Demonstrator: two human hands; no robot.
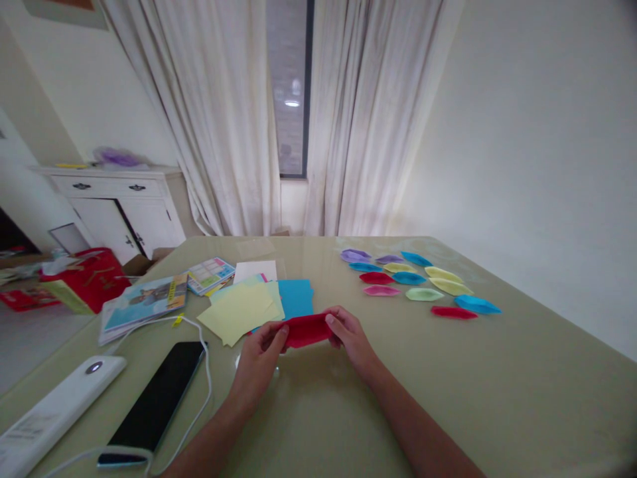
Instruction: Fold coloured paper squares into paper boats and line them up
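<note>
Head view: the left hand (265, 343) and the right hand (347, 330) pinch a red folded paper (307, 330) between them, 1 hand at each end, with thumbs on the near side. The red folded paper looks held up over the table (497, 392), near the middle, and its long side runs from hand to hand. Just past the left hand are loose yellow sheets (241, 309) and blue sheets (297, 297), so that side is tight. The yellow sheets lie partly on top of other paper. Farther left, books (146, 307) lie close to the table's left edge. Nearer, a black phone (154, 401) lies beside a long white device (57, 415), and a white cord (208, 382) loops around the phone's right side. To the right and farther back sit 13 small folded papers (409, 278) in many colors, well apart from the right hand. The right arm has wide room beside it, out to the table's slanted right edge. A white wall (537, 166) stands past that edge, and curtains (233, 119) hang behind the far edge.
</note>
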